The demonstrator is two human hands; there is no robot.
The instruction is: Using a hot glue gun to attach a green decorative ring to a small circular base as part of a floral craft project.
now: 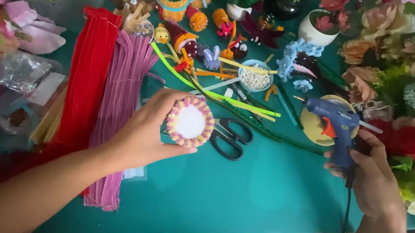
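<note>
My left hand (145,133) holds up a small round white disc (189,122), its rim wrapped in twisted pink and yellow fuzzy wire, above the teal table (256,190). My right hand (372,177) grips a blue hot glue gun (334,123) by its handle, nozzle pointing left, a black cord hanging down from it. The gun sits well to the right of the disc, apart from it. Black scissors (231,137) lie on the table just under and right of the disc.
Bundles of red (87,71) and pink fuzzy wire (120,106) lie at the left. Green and yellow wire strands (230,101), a small bowl of white beads (255,76), little fuzzy-wire figures and potted craft flowers fill the back. Artificial flowers (406,66) crowd the right edge.
</note>
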